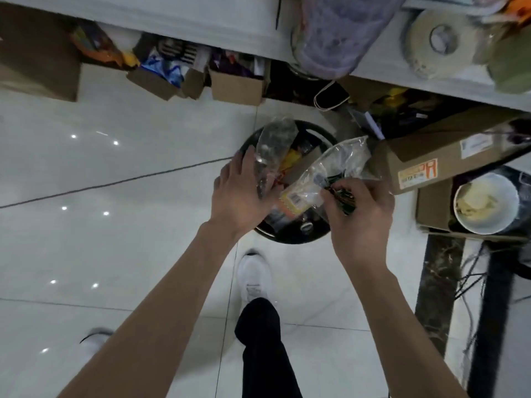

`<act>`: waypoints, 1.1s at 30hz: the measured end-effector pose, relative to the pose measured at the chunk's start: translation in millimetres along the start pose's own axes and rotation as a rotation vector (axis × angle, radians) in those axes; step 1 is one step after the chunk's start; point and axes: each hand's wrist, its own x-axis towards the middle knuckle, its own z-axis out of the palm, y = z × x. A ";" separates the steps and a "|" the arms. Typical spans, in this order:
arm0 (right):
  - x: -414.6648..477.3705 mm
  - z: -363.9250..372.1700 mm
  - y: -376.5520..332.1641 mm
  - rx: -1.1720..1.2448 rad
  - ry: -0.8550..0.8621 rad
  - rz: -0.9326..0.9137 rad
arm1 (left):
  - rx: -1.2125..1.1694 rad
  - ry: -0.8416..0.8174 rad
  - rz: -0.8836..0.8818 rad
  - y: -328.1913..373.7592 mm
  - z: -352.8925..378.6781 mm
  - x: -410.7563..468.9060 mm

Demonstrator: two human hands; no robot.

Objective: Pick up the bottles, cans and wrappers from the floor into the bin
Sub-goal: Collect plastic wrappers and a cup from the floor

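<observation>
A round black bin stands on the pale tiled floor just ahead of my feet, with yellow and clear rubbish inside. My left hand holds a crumpled clear plastic bottle over the bin's left side, fingers wrapped round its lower part. My right hand pinches a clear plastic wrapper with a yellow label, plus a small dark green wrapper, above the bin's right side.
Cardboard boxes crowd the bin's right, one holding a white bowl. More boxes and clutter sit under a white shelf at the back. Cables trail at the right. Bare tiled floor spreads to the left.
</observation>
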 end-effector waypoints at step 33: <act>-21.1 60.0 -76.3 -0.196 -0.080 -0.153 | -0.032 0.195 -0.109 -89.6 -86.8 -27.9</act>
